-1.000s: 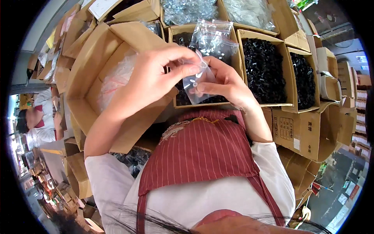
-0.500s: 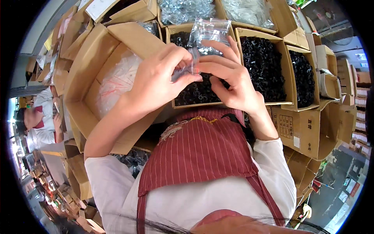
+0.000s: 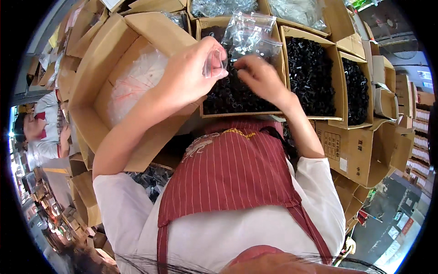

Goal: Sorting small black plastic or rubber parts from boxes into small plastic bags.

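My left hand (image 3: pixel 189 68) is closed around a small clear plastic bag (image 3: pixel 214 64), held above the left edge of a carton of small black parts (image 3: pixel 237 98). My right hand (image 3: pixel 267 82) is over the same carton, its fingers low near the black parts and pointing toward the left hand. Motion smears those fingers, so whether they grip anything does not show. Several clear zip bags (image 3: pixel 251 34) lie on the far part of this carton, just beyond the right hand.
On the left an open carton (image 3: pixel 93 98) holds clear bags with red strips (image 3: pixel 134 91). Two more cartons of black parts (image 3: pixel 312 73) stand to the right. Boxes of clear plastic pieces (image 3: pixel 223 7) line the back. A co-worker (image 3: pixel 45 125) is at the far left.
My hands were together at the small bag. The right hand has come away from it and lowered toward the black parts; the left still holds the bag.
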`<state>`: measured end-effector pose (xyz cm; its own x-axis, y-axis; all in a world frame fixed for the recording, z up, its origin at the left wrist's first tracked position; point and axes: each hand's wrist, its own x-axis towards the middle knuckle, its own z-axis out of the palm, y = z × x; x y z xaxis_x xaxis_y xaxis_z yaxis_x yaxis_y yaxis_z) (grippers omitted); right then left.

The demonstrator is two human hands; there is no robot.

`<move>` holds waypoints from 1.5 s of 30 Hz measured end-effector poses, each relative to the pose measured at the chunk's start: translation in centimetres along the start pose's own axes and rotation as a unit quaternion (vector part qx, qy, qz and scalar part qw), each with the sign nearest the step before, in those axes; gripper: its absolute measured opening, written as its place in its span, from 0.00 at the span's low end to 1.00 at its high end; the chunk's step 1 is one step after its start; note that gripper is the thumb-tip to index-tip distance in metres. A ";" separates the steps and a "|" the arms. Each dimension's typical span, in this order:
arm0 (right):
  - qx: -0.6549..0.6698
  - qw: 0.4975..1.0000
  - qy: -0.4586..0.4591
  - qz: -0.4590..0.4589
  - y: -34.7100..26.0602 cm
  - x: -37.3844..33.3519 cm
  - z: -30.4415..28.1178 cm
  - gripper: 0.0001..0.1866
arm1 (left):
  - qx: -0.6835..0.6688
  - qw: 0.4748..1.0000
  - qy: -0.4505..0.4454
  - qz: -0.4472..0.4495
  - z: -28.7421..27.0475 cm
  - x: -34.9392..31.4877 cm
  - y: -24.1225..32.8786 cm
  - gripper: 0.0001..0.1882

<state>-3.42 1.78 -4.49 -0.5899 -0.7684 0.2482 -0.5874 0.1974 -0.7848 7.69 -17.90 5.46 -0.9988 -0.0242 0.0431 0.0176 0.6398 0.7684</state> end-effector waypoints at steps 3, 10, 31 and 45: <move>-0.141 0.962 -0.226 0.064 3.1 -2.0 3.4 0.22 | -0.150 0.988 -0.038 0.002 0.6 0.3 -0.4 0.14; -0.135 0.933 -0.319 0.094 1.8 -3.2 2.7 0.23 | -0.286 0.936 -0.191 -0.072 2.6 -1.3 -0.4 0.12; 0.729 0.588 0.019 0.350 0.7 -2.8 -3.0 0.33 | -0.200 0.977 -0.052 -0.059 3.5 -0.3 -2.5 0.11; 0.754 0.599 -0.015 0.269 -2.8 -3.2 -3.8 0.31 | -0.294 0.953 -0.038 -0.067 3.2 -0.2 -2.0 0.10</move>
<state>-1.98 6.05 -0.93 -0.4463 -0.8554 -0.2629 0.8647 -0.3365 -0.3730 7.67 -16.71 1.84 -0.9939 -0.0058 -0.1100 -0.1100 0.0927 0.9896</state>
